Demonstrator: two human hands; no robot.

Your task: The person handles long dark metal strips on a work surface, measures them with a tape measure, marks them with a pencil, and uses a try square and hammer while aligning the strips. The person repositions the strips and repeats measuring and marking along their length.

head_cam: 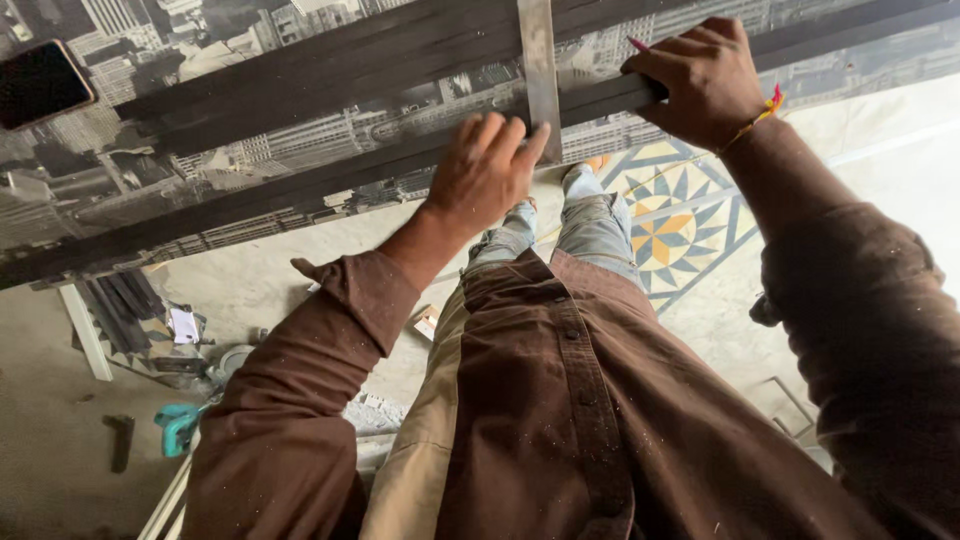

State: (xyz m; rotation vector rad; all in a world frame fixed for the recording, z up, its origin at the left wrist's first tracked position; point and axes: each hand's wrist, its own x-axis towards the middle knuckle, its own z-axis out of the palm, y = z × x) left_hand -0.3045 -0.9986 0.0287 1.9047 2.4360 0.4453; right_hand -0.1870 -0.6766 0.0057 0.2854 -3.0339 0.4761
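On bars | left hand (485, 175) open, pressing steel square (540, 70) | right hand (700, 80) gripping pencil (638, 45)

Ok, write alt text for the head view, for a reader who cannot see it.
Seen from above, a person's left hand presses a metal square flat across dark metal bars on a table printed with a city scene, while the right hand holds a pink pencil beside it.

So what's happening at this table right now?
A person in a brown shirt leans over a table covered with a city-photo print. The left hand presses down a flat metal ruler laid across long dark bars. The right hand holds a red pencil at the bars beside the ruler. A phone lies at the table's far left.
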